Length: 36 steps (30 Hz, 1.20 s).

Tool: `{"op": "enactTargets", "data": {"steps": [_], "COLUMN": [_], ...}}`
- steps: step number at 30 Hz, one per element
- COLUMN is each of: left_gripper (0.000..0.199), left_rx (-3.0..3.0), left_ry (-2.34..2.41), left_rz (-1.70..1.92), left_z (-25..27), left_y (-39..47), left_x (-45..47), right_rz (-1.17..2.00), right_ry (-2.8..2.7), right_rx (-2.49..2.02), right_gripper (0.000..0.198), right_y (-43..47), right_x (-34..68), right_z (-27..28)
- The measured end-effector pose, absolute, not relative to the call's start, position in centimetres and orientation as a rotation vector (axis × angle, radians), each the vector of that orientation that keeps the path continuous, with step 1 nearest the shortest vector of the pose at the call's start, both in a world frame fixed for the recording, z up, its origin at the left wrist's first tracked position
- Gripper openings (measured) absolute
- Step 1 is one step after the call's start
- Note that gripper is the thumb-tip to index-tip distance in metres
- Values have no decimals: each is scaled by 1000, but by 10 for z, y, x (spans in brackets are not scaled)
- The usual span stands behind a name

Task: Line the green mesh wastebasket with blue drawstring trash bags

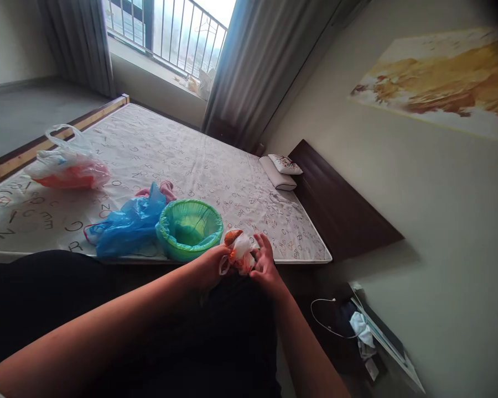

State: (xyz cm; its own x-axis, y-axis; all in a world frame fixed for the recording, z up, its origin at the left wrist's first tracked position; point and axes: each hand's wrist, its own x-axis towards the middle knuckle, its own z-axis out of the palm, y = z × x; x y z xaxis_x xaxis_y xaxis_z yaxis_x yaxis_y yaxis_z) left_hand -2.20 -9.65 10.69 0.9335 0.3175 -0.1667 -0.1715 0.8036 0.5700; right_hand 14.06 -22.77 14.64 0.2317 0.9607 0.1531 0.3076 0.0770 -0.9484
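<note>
Over my lap, close to the mattress edge, is a crumpled clear plastic bag (243,251) with orange-red patches. My left hand (216,258) grips the bag's left side, with a loose loop of plastic hanging below the fingers. On the other side, my right hand (268,270) has its fingers spread and curved beside the bag; whether the fingertips touch it I cannot tell. Just left of the bag stands a green bin (190,251) with a thin plastic liner folded over its rim. A crumpled blue plastic bag (128,226) lies against the bin's left side.
The mattress (199,160) is printed with letters. A clear bag with red-orange contents (72,168) sits at its left, and a pink cloth (166,189) lies behind the bin. Pillows (276,174) rest by the dark headboard (340,204). A white cable (323,318) trails at lower right.
</note>
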Motion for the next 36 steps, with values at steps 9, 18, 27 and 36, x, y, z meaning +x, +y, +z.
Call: {"op": "enactTargets", "data": {"steps": [9, 18, 27, 36], "left_gripper": [56, 47, 44, 19], "left_rx": [534, 785, 1629, 1384], "left_ry": [196, 435, 712, 1448], "left_rz": [470, 713, 1091, 664], "left_z": [113, 140, 169, 58], "left_y": [-105, -91, -25, 61], "left_x": [-27, -34, -85, -184], "right_rz": [900, -63, 21, 597], "right_ry": [-966, -1394, -1533, -1059], "right_rx": [-1558, -1718, -1766, -2037], "right_gripper": [69, 45, 58, 35], "right_y": [-211, -192, -108, -59], "right_x": [108, 100, 104, 141], "right_z": [162, 150, 107, 43]}}
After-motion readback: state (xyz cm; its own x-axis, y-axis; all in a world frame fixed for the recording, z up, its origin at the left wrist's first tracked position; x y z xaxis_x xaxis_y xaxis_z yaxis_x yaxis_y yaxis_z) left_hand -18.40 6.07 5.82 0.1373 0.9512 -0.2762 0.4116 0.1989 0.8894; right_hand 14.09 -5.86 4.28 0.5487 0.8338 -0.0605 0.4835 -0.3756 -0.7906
